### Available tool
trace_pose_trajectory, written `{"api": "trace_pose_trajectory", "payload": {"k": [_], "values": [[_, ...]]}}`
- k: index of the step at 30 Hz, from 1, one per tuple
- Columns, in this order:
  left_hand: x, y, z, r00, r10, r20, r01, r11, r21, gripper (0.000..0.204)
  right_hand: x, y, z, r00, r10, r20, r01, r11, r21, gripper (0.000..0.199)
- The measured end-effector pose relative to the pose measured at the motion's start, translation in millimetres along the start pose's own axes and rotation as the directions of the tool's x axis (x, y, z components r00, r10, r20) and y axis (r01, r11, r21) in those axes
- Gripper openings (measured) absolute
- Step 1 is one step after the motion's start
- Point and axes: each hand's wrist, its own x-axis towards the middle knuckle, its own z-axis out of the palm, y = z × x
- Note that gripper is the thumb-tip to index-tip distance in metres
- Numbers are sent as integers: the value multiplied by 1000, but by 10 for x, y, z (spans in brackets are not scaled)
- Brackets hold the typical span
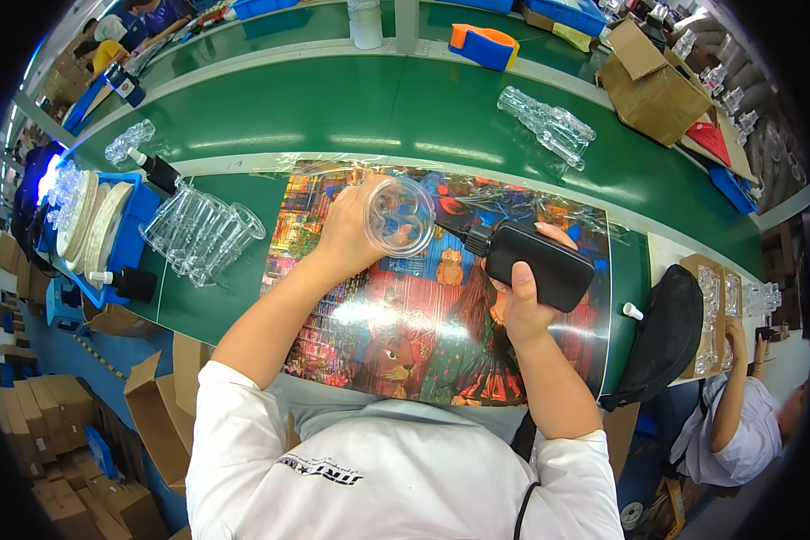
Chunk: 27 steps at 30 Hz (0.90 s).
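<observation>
My left hand [349, 227] is closed around a clear cup-like piece [400, 245], its round mouth turned up toward me. Through the mouth, curved transparent shapes show inside. In my right hand [527, 304] lies a black squeeze bottle [544, 265], tilted on its side with the thumb across it. Its thin dark nozzle points left, the tip close to the rim of the clear piece; whether they touch I cannot tell. Both hands are over a glossy printed sheet [396, 355] with colourful pictures, spread on the green bench [315, 117].
Several clear tubular pieces [202, 236] stand at the left, beside a blue bin [138, 216] with white discs. Another clear piece [549, 128] lies farther back. At right are a small white cap [633, 311], a black bag [670, 342], a cardboard box [648, 90] and a co-worker [738, 418].
</observation>
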Motion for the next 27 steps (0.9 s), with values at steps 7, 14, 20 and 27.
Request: {"api": "trace_pose_trajectory", "payload": {"k": [7,14,20,27], "values": [[-5,-3,12,1000,-24,0,24,1000,-12,50,33,109,-32,996,-85,-4,84,990,-110,55],[10,-3,22,999,-38,6,38,999,-4,50,27,123,-45,998,-60,-26,57,992,-112,51],[24,27,4,998,-70,2,70,998,-6,52,32,106,-32,994,-107,-6,104,980,-169,51],[0,62,-19,998,-66,19,66,998,1,56,52,169,-20,969,-248,-21,238,948,-210,48]]}}
